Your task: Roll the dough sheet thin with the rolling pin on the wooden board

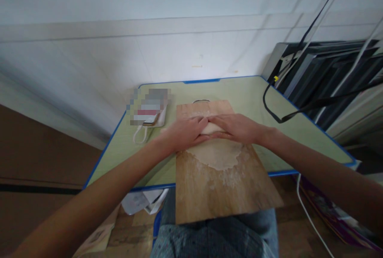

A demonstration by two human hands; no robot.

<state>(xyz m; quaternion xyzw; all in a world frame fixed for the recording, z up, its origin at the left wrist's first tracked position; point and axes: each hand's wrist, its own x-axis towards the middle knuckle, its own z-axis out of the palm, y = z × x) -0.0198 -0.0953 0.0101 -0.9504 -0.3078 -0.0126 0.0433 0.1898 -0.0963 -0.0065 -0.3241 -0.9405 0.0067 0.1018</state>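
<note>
A flat sheet of pale dough [220, 154] with a ragged near edge lies on a floured wooden board [206, 194]. Its far part is wound into a thick roll [212, 129], apparently around a rolling pin whose pale tip [163, 130] pokes out on the left. My left hand [189, 132] and my right hand [236, 128] curve over this roll from either side, fingertips nearly meeting at the middle. Most of the pin is hidden under the dough and my hands.
The board rests on a green table [134, 162] with blue edging and juts over its front edge, above my lap. A phone [151, 120] and a white cable [140, 135] lie at the left. A black strap [279, 120] hangs at the right, near stacked dark panels [323, 70].
</note>
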